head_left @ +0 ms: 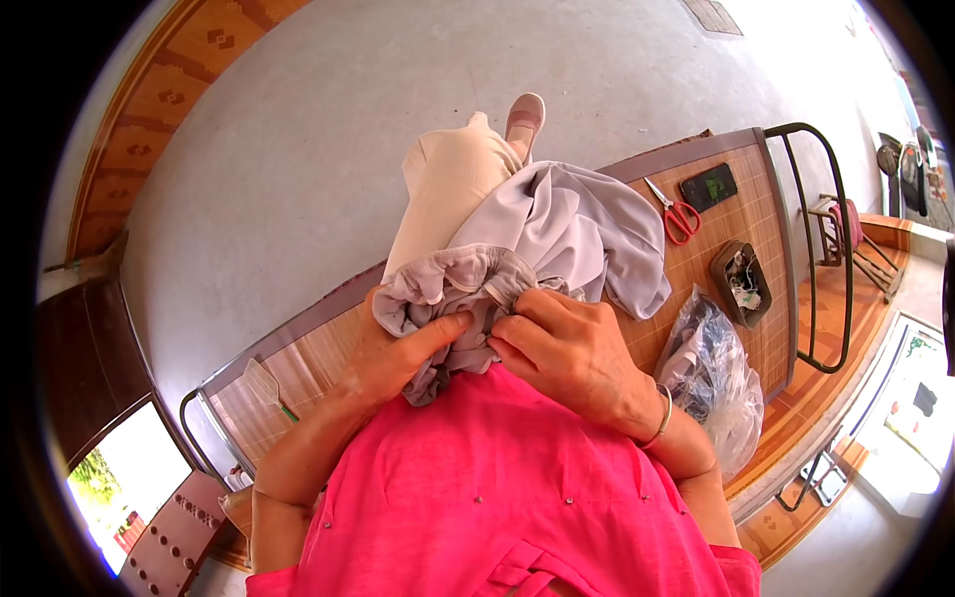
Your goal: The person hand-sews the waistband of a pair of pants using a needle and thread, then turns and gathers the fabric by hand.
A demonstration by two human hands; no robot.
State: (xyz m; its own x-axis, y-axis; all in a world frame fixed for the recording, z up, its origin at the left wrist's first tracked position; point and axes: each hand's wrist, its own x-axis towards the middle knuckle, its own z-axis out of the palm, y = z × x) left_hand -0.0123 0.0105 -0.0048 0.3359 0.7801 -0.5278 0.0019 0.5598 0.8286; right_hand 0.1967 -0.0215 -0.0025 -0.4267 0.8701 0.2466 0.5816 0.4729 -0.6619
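Observation:
A light grey garment (562,214) with a bunched, gathered edge lies across my lap, over beige trousers. My left hand (398,353) is closed around the left side of the gathered edge, its thumb pressed on the cloth. On the other side, my right hand (567,348) pinches a fold of the same cloth between thumb and fingers. Whether a small item such as a needle is in those fingertips cannot be made out. The looser part of the garment spreads to the right, towards red-handled scissors (681,221) lying with blades partly apart.
I sit on a bed with a slatted mat (308,358) and a metal end rail (844,239). To the right are a black phone (708,186), a small box (753,317) of odds and ends, and a clear plastic bag (734,398). A fly swatter (265,386) lies left.

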